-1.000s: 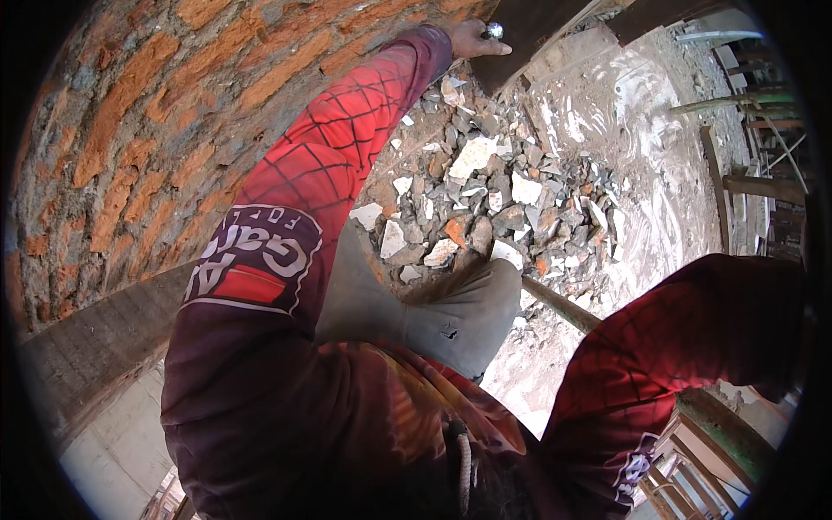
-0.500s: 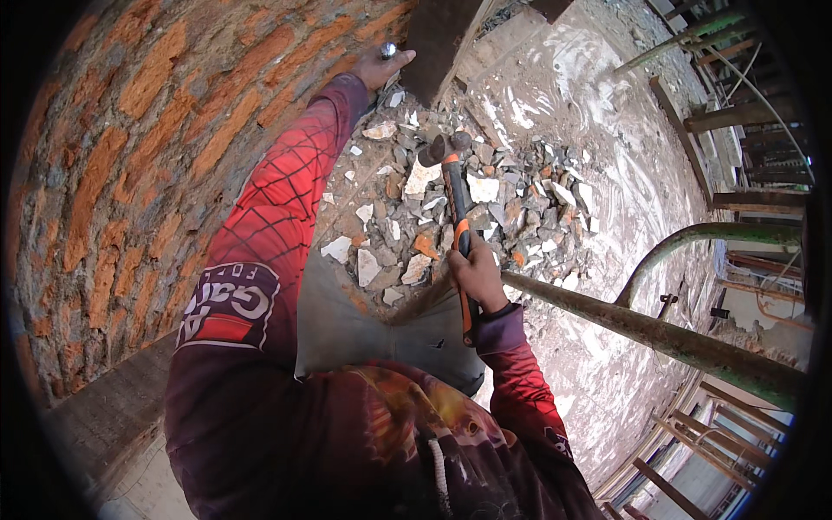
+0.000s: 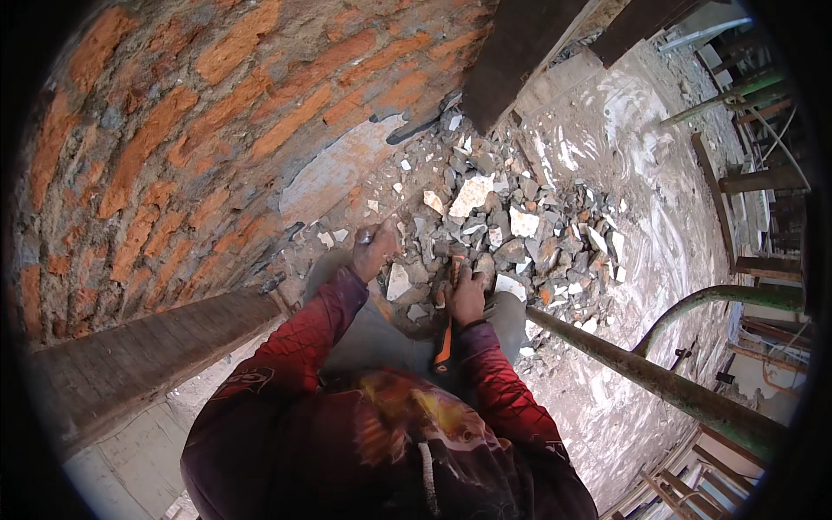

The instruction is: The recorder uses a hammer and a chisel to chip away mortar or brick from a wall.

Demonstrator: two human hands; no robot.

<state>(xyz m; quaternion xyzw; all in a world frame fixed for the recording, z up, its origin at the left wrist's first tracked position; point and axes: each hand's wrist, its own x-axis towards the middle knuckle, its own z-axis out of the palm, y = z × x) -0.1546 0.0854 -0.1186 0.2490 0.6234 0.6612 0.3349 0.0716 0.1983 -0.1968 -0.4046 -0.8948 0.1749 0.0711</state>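
My right hand (image 3: 469, 297) is closed round the upper part of a hammer's black and orange handle (image 3: 444, 345). The hammer's dark steel head (image 3: 449, 249) lies just above that hand, and the handle's butt points toward my body. My left hand (image 3: 376, 252) is closed beside the foot of the wall, around a chisel (image 3: 366, 235) of which only the rounded metal end shows; its blade is hidden. Below and between my hands are broken pieces of plaster and masonry (image 3: 399, 282). My knees stand close under both hands.
A bare brick wall (image 3: 191, 130) rises on the left, with a patch of grey plaster (image 3: 342, 165) low on it. Dark boards (image 3: 520, 61) lean at the top. A rubble heap (image 3: 542, 238) covers the floor ahead. A green metal pipe frame (image 3: 659, 377) stands close on my right.
My left hand has come down from far along the wall toward my body. My right hand has slid up the handle, and the hammer head has moved nearer to me. The view has shifted.
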